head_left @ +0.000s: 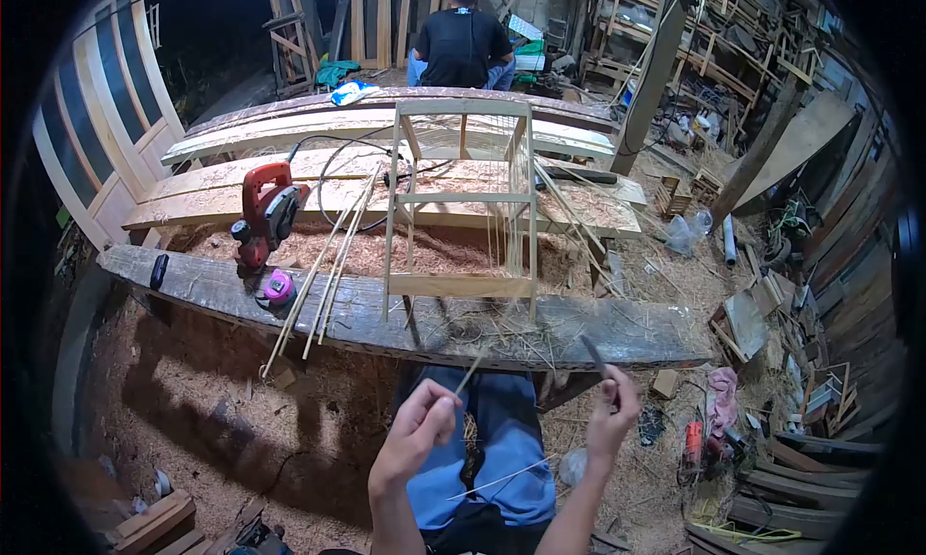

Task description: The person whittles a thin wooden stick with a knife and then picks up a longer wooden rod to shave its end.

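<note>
Above my lap, my left hand [417, 430] is closed on a thin bamboo stick [470, 373] that points up and to the right. My right hand [613, 415] grips a knife [594, 354], its dark blade pointing up and left; the handle is hidden in my fingers. The two hands are apart. Ahead of them, a wooden frame [463, 286] with thin upright sticks along its right side stands on the weathered plank bench [627, 328]. Thin shavings [502, 343] lie on the bench edge, and a loose pale strip [502, 480] rests across my lap.
A red electric planer [265, 208] and a pink tape measure [279, 287] sit on the bench at left. Long thin sticks [338, 266] lean beside the frame. Planed boards [203, 203] lie behind. A person [463, 49] sits further back, facing away. Shavings cover the floor.
</note>
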Action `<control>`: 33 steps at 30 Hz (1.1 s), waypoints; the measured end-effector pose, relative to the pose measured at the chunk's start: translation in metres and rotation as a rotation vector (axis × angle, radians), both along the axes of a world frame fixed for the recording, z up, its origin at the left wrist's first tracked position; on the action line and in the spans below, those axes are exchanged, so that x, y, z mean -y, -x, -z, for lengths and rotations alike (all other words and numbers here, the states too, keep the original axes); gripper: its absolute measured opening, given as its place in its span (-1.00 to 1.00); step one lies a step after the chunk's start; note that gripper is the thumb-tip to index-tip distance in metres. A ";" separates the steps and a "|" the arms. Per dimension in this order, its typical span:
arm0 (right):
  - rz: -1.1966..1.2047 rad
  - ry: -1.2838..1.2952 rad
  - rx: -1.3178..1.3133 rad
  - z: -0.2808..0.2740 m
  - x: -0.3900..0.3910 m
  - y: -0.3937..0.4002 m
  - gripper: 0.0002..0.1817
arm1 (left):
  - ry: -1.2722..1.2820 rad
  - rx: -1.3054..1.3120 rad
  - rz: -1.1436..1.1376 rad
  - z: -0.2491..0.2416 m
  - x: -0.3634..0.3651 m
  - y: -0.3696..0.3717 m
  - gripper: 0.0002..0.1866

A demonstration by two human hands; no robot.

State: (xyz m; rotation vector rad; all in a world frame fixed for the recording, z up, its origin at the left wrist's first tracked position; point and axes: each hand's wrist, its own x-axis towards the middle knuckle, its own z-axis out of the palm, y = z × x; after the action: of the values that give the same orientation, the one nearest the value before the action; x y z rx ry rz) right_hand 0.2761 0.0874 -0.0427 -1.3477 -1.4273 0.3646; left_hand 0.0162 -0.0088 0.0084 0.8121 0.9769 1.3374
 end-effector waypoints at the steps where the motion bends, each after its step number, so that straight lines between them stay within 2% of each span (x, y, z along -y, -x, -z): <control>1: -0.051 -0.016 -0.043 -0.005 0.004 0.012 -0.44 | 0.015 -0.009 -0.062 0.007 -0.007 -0.003 -0.85; 3: -0.182 0.020 -0.040 -0.012 0.008 0.032 -0.47 | 0.029 -0.026 -0.061 0.020 -0.014 -0.011 -0.83; 5: -0.299 -0.027 -0.037 -0.022 0.015 0.054 -0.59 | -0.035 -0.499 -0.121 0.021 -0.016 -0.021 -0.81; 7: -0.343 0.035 -0.062 -0.039 0.026 0.076 -0.66 | 0.046 -0.567 -0.113 0.016 -0.015 -0.018 -0.83; 9: -0.390 0.093 -0.074 -0.040 0.028 0.080 -0.69 | -0.127 -1.105 -0.154 0.021 -0.016 -0.012 -0.89; 11: -0.361 0.027 0.147 -0.029 0.023 0.081 -0.67 | -0.129 -1.081 -0.162 0.016 -0.014 -0.011 -0.92; 13: -0.376 0.054 0.210 -0.019 0.019 0.074 -0.68 | -0.220 -1.249 -0.236 0.012 -0.013 -0.010 -0.92; 16: -0.395 0.176 -0.005 -0.007 0.017 0.071 -0.82 | -0.231 -1.312 -0.293 0.011 -0.015 -0.012 -0.93; 17: -0.394 0.179 -0.003 -0.007 0.017 0.071 -0.82 | -0.230 -1.310 -0.290 0.009 -0.016 -0.014 -0.93; 19: -0.416 0.284 -0.163 -0.010 0.019 0.068 -0.84 | -0.219 -1.419 -0.458 0.003 -0.016 -0.017 -0.95; 20: -0.413 0.282 -0.163 -0.012 0.019 0.067 -0.84 | -0.225 -1.441 -0.567 0.008 -0.017 -0.019 -0.92; 21: -0.376 0.343 -0.279 -0.015 0.019 0.066 -0.82 | -0.229 -1.440 -0.566 0.008 -0.019 -0.018 -0.92; 22: -0.338 0.403 -0.396 -0.016 0.019 0.066 -0.79 | -0.323 -1.331 -0.705 0.009 -0.019 -0.016 -0.90; 23: -0.335 0.403 -0.397 -0.015 0.019 0.066 -0.79 | -0.413 -1.215 -0.837 0.010 -0.020 -0.014 -0.88; 25: -0.272 0.434 -0.622 -0.012 0.019 0.069 -0.77 | -0.506 -1.142 -0.889 0.014 -0.023 -0.013 -0.83; 27: -0.260 0.449 -0.677 -0.018 0.022 0.075 -0.77 | -0.449 -0.736 -0.662 0.014 -0.025 -0.017 -0.79; 29: -0.293 0.495 -0.767 -0.023 0.025 0.084 -0.80 | -0.242 -0.629 -0.475 0.029 -0.029 -0.024 -0.79; 32: -0.442 0.631 -0.888 -0.023 0.032 0.092 -0.84 | -0.215 -0.504 -0.351 0.039 -0.034 -0.038 -0.81; 33: -0.443 0.631 -0.886 -0.023 0.034 0.096 -0.84 | -0.197 -0.366 -0.303 0.039 -0.035 -0.043 -0.82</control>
State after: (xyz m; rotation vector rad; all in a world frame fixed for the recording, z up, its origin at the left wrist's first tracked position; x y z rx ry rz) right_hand 0.1799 0.0531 -0.0199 -1.0733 -0.8372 1.5883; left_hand 0.0589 0.0263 -0.0303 1.1194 1.3077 1.5958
